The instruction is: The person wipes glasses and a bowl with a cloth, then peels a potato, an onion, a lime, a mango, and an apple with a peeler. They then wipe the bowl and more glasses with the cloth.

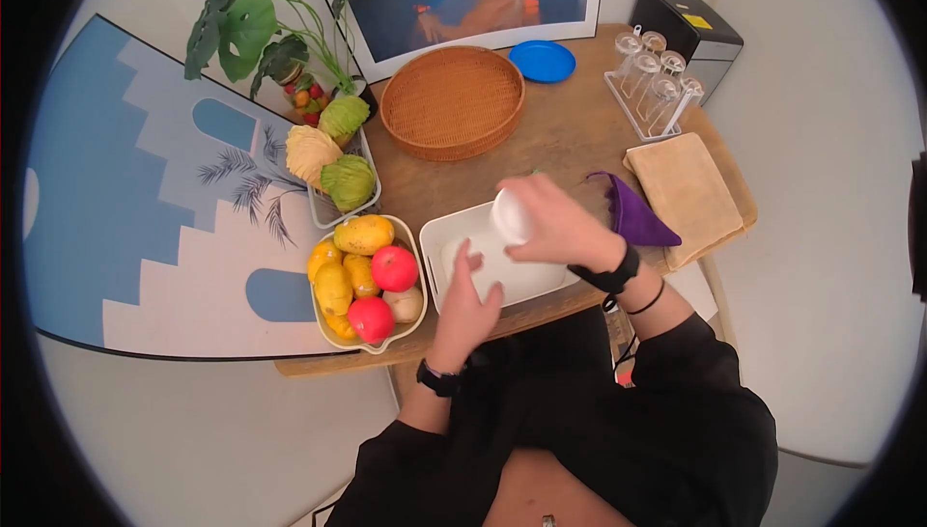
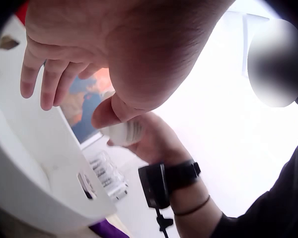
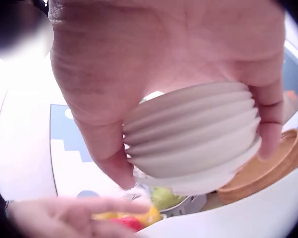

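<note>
In the head view my right hand [image 1: 558,223] holds a white ribbed cup-like piece [image 1: 509,219] tilted over a white rectangular tub [image 1: 526,276]. The right wrist view shows its ridged side [image 3: 193,136] gripped between the thumb and the fingers; whether it is one piece or a stack of small bowls I cannot tell. My left hand [image 1: 465,317] hovers over the tub's near left side, fingers spread and holding nothing. Seen from the left wrist, this hand [image 2: 119,54] has its fingers extended above the tub's wall [image 2: 25,183], the right hand beyond it.
Left of the tub stands a cream basin [image 1: 381,342] of yellow and red fruit. Behind it, a basket [image 1: 364,201] holds leafy vegetables. A wicker tray [image 1: 454,102], blue plate [image 1: 543,62] and rack of glasses [image 1: 657,88] stand farther back. Purple cloth [image 1: 637,218] and beige cloth [image 1: 688,194] lie right.
</note>
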A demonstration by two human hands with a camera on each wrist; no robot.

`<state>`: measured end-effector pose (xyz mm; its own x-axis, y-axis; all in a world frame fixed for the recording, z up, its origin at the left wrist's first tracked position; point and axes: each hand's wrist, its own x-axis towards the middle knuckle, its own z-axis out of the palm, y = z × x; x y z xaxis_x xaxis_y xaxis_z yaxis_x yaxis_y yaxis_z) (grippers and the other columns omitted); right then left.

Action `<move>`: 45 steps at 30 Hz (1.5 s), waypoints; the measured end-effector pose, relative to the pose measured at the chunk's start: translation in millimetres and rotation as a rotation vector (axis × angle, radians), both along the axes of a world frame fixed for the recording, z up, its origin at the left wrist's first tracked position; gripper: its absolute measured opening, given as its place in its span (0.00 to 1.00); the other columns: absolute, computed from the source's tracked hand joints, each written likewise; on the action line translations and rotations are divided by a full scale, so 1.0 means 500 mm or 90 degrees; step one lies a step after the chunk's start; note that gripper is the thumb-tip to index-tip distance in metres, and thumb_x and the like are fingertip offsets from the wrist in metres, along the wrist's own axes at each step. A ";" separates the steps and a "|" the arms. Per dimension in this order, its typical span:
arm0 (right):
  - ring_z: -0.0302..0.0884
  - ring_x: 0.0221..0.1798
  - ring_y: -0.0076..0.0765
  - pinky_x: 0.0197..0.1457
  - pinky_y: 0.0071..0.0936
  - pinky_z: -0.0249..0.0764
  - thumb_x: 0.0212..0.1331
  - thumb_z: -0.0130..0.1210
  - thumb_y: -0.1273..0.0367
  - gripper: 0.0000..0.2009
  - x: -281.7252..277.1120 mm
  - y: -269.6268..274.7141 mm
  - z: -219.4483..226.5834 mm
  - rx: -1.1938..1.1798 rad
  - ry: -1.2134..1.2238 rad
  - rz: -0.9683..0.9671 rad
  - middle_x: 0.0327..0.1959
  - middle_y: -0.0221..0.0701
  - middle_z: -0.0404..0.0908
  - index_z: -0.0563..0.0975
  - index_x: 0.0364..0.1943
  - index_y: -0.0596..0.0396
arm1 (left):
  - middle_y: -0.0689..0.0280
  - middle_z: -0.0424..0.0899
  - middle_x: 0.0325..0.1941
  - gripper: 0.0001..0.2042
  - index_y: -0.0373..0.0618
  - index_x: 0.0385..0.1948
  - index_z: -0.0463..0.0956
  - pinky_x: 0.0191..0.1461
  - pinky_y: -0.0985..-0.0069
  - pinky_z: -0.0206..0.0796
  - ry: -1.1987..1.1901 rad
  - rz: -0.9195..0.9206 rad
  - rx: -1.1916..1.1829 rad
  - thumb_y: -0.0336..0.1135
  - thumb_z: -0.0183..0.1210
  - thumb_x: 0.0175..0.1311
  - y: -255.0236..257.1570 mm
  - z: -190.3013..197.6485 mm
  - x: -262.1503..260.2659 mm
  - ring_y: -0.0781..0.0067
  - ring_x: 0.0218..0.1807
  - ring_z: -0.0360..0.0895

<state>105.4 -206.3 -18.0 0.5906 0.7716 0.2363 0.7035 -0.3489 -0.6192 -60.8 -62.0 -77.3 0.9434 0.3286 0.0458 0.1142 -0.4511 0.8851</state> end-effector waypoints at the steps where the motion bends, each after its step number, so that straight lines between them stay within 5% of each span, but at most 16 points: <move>1: 0.74 0.57 0.65 0.62 0.46 0.74 0.39 0.71 0.61 0.42 -0.022 0.021 -0.010 -0.070 -0.005 0.043 0.55 0.54 0.72 0.67 0.65 0.52 | 0.39 0.72 0.63 0.40 0.36 0.74 0.46 0.69 0.58 0.64 -0.023 0.018 0.034 0.27 0.58 0.60 0.021 0.003 0.005 0.44 0.68 0.71; 7: 0.76 0.50 0.70 0.49 0.52 0.79 0.36 0.71 0.62 0.43 -0.063 0.146 -0.149 -0.277 -0.046 0.118 0.51 0.58 0.72 0.67 0.64 0.53 | 0.40 0.69 0.65 0.41 0.35 0.75 0.44 0.70 0.59 0.64 -0.002 0.061 0.138 0.22 0.54 0.57 0.102 -0.016 0.003 0.47 0.68 0.71; 16: 0.74 0.55 0.71 0.57 0.50 0.77 0.37 0.74 0.56 0.43 -0.055 0.218 -0.273 -0.216 -0.036 0.140 0.55 0.59 0.71 0.68 0.62 0.53 | 0.42 0.71 0.64 0.32 0.33 0.69 0.58 0.69 0.59 0.65 -0.021 -0.029 0.277 0.23 0.55 0.59 0.112 -0.033 -0.002 0.43 0.66 0.71; 29: 0.75 0.55 0.67 0.60 0.47 0.74 0.39 0.74 0.55 0.41 0.012 0.137 -0.180 -0.219 0.110 0.133 0.55 0.59 0.74 0.69 0.60 0.56 | 0.44 0.77 0.52 0.26 0.37 0.60 0.68 0.56 0.53 0.73 0.145 -0.057 0.387 0.26 0.59 0.56 0.101 -0.042 0.068 0.39 0.54 0.76; 34: 0.78 0.56 0.59 0.57 0.44 0.79 0.35 0.75 0.57 0.41 0.008 0.111 -0.170 -0.366 0.008 0.018 0.55 0.57 0.75 0.71 0.57 0.60 | 0.41 0.77 0.53 0.28 0.39 0.54 0.68 0.59 0.52 0.72 0.283 -0.070 0.449 0.32 0.67 0.50 0.080 -0.060 0.131 0.37 0.57 0.76; 45: 0.79 0.58 0.57 0.58 0.44 0.79 0.31 0.79 0.59 0.44 0.031 0.124 -0.169 -0.503 0.055 0.078 0.56 0.54 0.78 0.71 0.58 0.63 | 0.49 0.72 0.61 0.36 0.46 0.60 0.69 0.60 0.49 0.71 0.428 0.003 0.569 0.40 0.74 0.46 0.040 -0.117 0.192 0.41 0.64 0.71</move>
